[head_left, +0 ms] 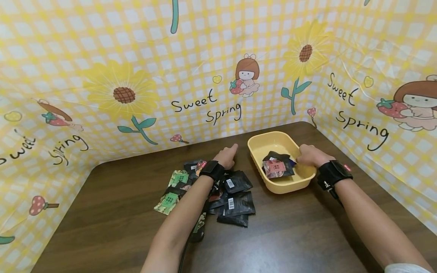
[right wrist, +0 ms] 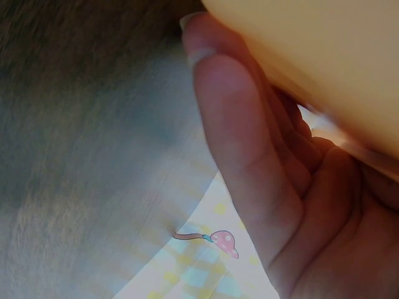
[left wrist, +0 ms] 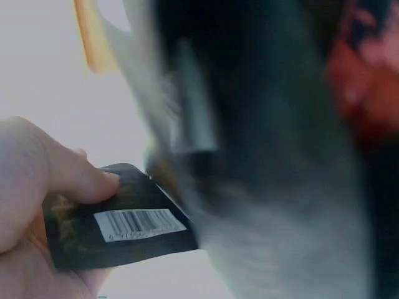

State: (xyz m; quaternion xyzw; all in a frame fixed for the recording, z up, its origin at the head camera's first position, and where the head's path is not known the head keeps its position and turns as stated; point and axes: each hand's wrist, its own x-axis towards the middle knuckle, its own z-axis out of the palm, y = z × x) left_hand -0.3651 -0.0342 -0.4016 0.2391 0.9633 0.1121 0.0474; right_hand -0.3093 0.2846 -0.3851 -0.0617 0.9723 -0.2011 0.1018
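L hand (left wrist: 37,205) pinches a black sachet (left wrist: 118,227) by thumb; R hand (head_left: 308,155) curls on yellow tray (head_left: 290,184) rim at 3 o'clock. Keep tray steady on bench (head_left: 290,235), drop sachet flat.

A dark wooden table (head_left: 119,227) lay under both hands. Beyond the left hand (head_left: 227,156) a yellow checked backdrop (head_left: 68,57) stood upright, with a large sunflower (head_left: 123,94) farther out to that hand's left. Straight past it ran the lettering "Sweet Spring" (head_left: 205,106) and a cartoon girl (head_left: 246,77). Beyond the right hand (head_left: 308,155) were a second sunflower (head_left: 305,53) and a small pink mushroom (head_left: 311,112).
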